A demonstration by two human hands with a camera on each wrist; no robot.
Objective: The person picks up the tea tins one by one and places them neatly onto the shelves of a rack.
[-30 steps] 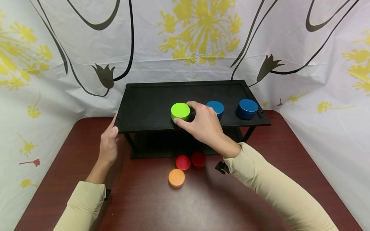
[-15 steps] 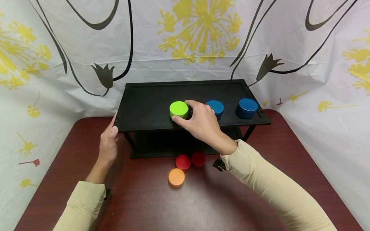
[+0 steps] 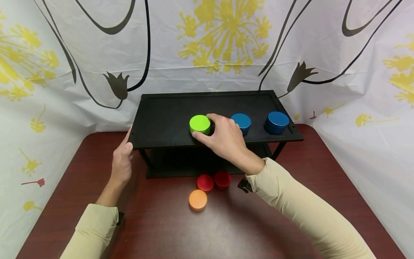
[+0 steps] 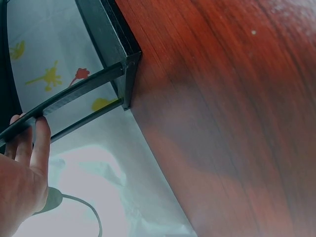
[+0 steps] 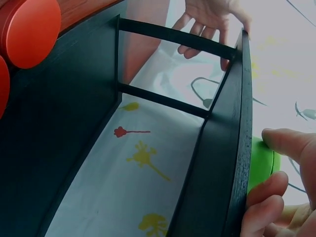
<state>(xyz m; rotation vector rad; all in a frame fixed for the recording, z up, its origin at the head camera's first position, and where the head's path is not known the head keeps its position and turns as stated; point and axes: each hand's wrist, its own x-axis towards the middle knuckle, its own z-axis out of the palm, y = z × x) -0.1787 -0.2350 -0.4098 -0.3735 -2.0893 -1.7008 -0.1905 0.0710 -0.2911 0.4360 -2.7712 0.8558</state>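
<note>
On the top board of a black two-level rack [image 3: 168, 115], my right hand [image 3: 228, 138] holds a lime-green round tin [image 3: 199, 124] between thumb and fingers, near the front edge. The right wrist view shows the green tin [image 5: 261, 165] at the board's edge with fingertips on its side. My left hand [image 3: 121, 162] rests against the rack's left end, thumb at the front corner. In the left wrist view its fingers [image 4: 41, 143] reach up straight to the rack's side bar [image 4: 79, 91].
Two blue round tins [image 3: 240, 120] [image 3: 276, 122] stand right of the green one, the nearer partly behind my right hand. Two red tins [image 3: 205, 182] [image 3: 222, 179] and an orange tin [image 3: 198, 200] sit on the dark red table [image 3: 161, 226] before the rack. A patterned sheet [image 3: 207, 79] hangs behind.
My right hand and the green tin have shifted slightly left along the board, mostly in the first half second. The left hand stays in place on the rack.
</note>
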